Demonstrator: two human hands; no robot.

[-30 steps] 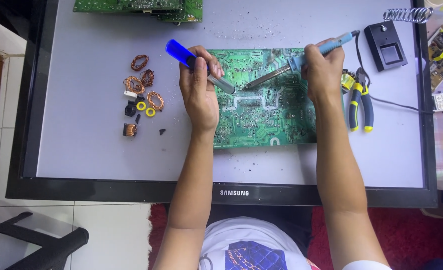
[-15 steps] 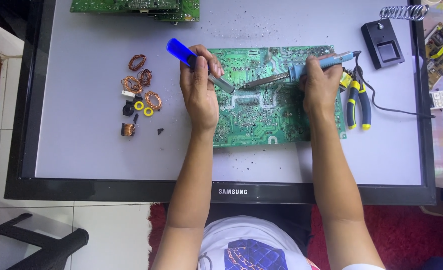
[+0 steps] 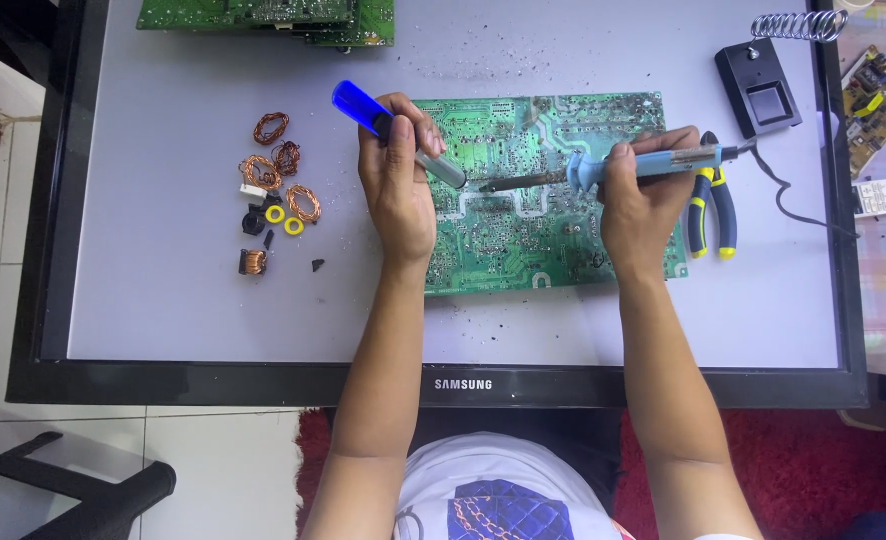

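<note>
A green circuit board lies solder side up on a flat television screen used as a worktop. My left hand grips a blue and silver desoldering pump, its nozzle resting on the board. My right hand holds a light blue soldering iron. The iron's dark tip touches the board just right of the pump nozzle, near the board's middle.
Copper wire coils, yellow rings and small dark parts lie left of the board. Yellow-and-blue pliers rest right of my right hand. A black iron stand sits at the far right. More green boards lie at the top edge.
My right hand has brought the soldering iron down and leftward, so its tip now meets the board beside the pump nozzle. My left hand has stayed in place.
</note>
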